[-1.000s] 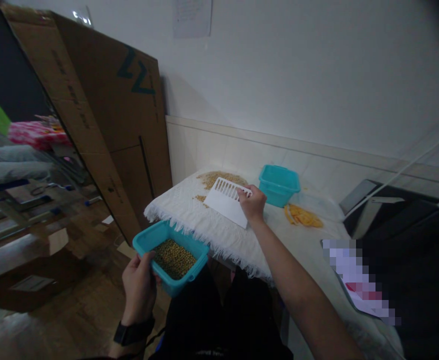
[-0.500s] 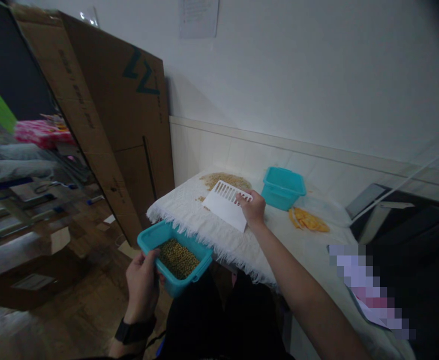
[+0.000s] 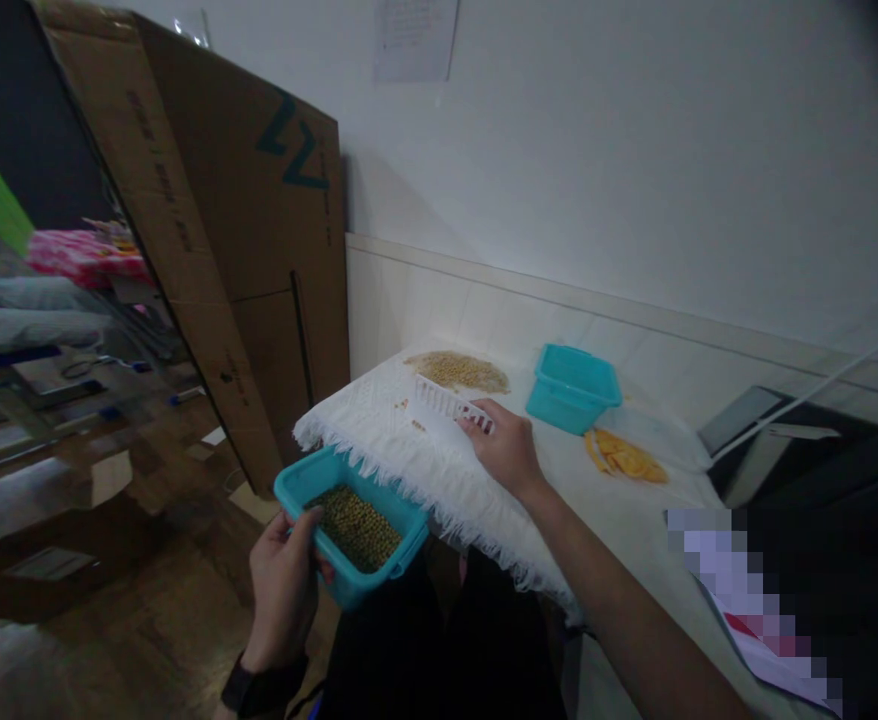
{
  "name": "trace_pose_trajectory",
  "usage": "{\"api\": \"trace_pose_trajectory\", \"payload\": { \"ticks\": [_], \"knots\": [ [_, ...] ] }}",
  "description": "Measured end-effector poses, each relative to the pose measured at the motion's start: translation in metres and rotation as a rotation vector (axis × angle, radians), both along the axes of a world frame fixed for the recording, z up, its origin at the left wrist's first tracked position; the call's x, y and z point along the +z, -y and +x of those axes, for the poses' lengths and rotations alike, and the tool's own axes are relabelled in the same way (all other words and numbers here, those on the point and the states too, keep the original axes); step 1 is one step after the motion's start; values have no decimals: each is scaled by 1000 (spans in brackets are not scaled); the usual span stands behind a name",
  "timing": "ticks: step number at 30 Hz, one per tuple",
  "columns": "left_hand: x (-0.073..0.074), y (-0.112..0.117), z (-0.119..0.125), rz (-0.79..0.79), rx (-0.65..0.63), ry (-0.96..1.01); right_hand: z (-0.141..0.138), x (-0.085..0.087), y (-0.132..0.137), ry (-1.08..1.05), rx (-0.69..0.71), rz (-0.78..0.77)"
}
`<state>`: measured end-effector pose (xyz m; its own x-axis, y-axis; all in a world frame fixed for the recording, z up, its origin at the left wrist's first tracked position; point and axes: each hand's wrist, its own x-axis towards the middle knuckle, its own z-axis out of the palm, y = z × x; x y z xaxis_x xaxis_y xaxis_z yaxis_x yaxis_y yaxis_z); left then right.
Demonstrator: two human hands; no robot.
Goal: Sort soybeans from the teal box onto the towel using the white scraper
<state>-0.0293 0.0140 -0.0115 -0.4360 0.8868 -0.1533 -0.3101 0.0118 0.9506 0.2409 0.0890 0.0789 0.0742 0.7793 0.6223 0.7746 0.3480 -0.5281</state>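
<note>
My left hand (image 3: 287, 575) grips the near left rim of a teal plastic tub (image 3: 311, 480), thumb over the edge. Greenish beans (image 3: 360, 530) cover the tub's bottom, and it sits below the front edge of the cloth-covered table. My right hand (image 3: 505, 440) is closed on a white slotted scraper (image 3: 443, 412), held by its slotted edge and tilted low over the white fringed cloth (image 3: 379, 425). Beyond the scraper lies a heap of pale beans (image 3: 460, 370). A few loose beans are scattered near the scraper's left side.
A second teal tub (image 3: 574, 385) stands at the back right of the table. Beside it lie a clear lid (image 3: 656, 435) and a yellow bundle (image 3: 626, 457). A tall cardboard box (image 3: 259, 230) rises at the left. A person's legs (image 3: 26, 315) show at far left.
The scraper has tilted, its broad face turning flatter to my view, and my right hand has shifted slightly down. My left hand still holds the tub. The view has moved a little.
</note>
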Motion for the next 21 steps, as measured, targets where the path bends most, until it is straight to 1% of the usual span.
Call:
{"api": "trace_pose_trajectory", "payload": {
  "ticks": [5, 8, 10, 14, 19, 21],
  "knots": [
    [1, 1, 5, -2, -11, -3, -10, -13, 23, 213, 77, 44],
    [2, 0, 7, -1, -15, 11, -15, -23, 31, 353, 130, 134],
    [1, -2, 7, 9, -11, 7, -17, -28, 35, 396, 168, 200],
    [-2, -4, 6, 27, 2, 19, -23, -31, 44, 402, 249, 254],
    [-4, -6, 5, 24, 1, 24, -35, -24, 62, 331, 384, 310],
    [-4, -7, 5, 27, 3, 18, -41, -20, 69, 276, 415, 314]
  ]
}}
